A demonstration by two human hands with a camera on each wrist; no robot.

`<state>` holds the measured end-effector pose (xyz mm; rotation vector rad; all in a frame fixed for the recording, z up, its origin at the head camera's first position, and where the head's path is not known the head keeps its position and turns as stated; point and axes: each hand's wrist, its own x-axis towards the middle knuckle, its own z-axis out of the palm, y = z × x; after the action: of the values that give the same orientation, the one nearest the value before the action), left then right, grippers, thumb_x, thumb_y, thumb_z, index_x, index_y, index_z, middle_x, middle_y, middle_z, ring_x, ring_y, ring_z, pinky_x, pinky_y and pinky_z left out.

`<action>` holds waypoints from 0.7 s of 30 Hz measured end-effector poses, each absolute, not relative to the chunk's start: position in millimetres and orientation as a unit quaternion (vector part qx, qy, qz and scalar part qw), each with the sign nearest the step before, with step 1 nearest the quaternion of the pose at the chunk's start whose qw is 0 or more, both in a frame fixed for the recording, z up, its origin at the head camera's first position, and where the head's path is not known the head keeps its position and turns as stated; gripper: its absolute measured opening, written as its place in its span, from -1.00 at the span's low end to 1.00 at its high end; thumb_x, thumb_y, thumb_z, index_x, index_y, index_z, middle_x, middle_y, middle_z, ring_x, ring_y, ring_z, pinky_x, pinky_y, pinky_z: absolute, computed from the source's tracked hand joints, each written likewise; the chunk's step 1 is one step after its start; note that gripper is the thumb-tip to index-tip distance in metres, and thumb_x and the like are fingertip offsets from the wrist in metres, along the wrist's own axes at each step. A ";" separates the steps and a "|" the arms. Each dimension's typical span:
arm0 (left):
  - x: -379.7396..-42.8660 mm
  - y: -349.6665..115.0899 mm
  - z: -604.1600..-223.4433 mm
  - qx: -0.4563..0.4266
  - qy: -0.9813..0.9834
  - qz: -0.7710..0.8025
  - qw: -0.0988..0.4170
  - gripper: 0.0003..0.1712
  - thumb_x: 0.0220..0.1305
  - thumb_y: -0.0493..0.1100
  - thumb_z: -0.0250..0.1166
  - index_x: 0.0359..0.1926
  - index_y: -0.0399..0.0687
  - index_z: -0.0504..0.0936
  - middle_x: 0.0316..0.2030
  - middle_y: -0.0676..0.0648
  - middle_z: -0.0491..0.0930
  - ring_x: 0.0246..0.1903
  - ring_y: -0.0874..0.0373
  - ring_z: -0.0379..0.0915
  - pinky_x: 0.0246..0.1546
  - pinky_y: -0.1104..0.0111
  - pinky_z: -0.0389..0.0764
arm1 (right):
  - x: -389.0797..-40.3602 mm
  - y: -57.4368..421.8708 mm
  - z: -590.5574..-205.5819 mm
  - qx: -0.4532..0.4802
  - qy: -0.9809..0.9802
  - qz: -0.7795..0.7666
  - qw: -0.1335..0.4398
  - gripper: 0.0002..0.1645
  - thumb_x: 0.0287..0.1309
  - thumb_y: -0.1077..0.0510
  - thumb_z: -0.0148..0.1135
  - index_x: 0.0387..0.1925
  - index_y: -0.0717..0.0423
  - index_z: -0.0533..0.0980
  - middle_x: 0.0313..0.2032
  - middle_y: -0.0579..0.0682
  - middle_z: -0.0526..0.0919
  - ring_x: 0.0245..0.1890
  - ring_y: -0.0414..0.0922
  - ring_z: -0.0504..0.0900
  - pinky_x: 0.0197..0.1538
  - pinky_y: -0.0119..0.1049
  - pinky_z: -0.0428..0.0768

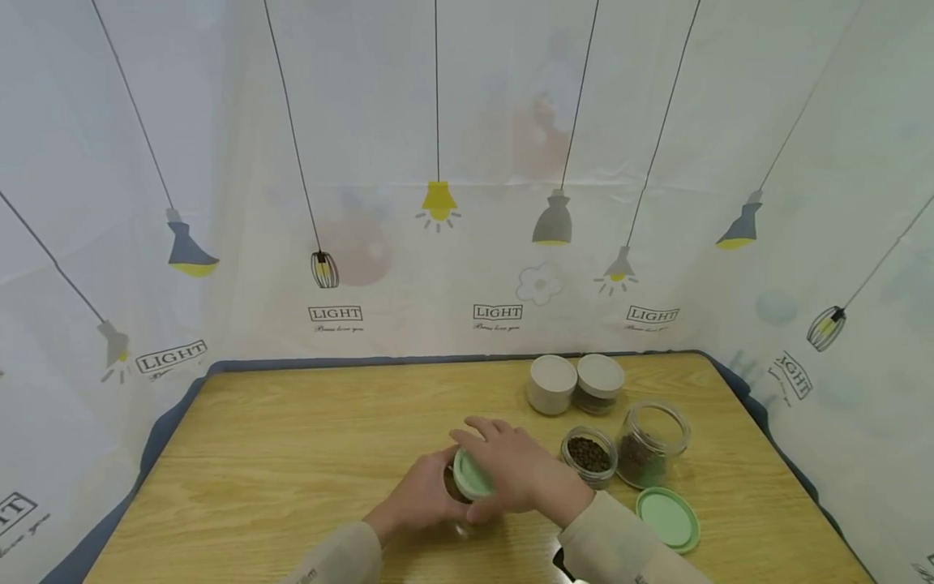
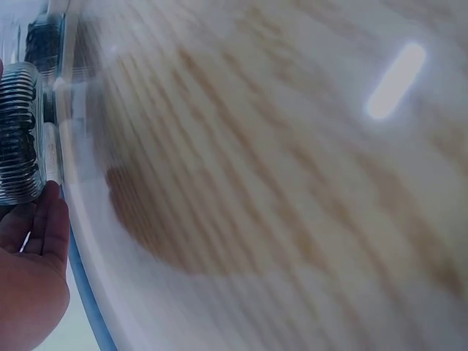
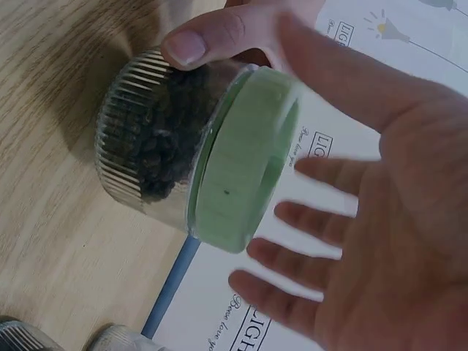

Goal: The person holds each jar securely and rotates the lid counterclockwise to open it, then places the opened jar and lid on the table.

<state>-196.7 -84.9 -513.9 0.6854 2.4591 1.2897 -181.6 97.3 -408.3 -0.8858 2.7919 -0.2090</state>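
My left hand [image 1: 422,491] grips a ribbed glass jar [image 3: 157,139] by its side, the thumb across the glass. Dark round beans or peppercorns fill part of this jar, which is tilted over the table in the right wrist view. A light green lid [image 3: 238,164] sits on its mouth. My right hand [image 1: 514,470] is at the lid, its fingers spread and nearly straight around the lid's side. In the left wrist view, the jar's ribbed glass [image 2: 20,139] shows at the left edge, above the fingers.
Right of my hands stand a small open jar of dark beans [image 1: 588,454] and a larger open glass jar [image 1: 649,446]. A loose green lid [image 1: 667,519] lies in front of them. Two white-lidded jars [image 1: 552,385] [image 1: 600,381] stand behind. A printed curtain [image 1: 409,268] surrounds the wooden table [image 1: 306,430].
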 end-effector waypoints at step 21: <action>-197.9 -81.9 -512.9 0.267 0.847 0.446 0.113 -0.06 -0.07 0.25 0.51 0.30 -0.02 0.43 0.00 0.07 0.64 -0.07 0.29 0.55 -0.06 0.42 0.57 | -168.6 85.8 -417.4 -0.132 0.990 -0.037 0.043 0.09 -0.17 -0.68 0.12 0.15 0.04 0.40 -0.07 0.12 0.52 -0.26 0.07 0.58 -0.38 -0.06 0.55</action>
<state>-197.9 -81.9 -512.9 0.7839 2.4845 1.3071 -168.6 85.8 -417.4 -0.4045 3.0266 -0.1128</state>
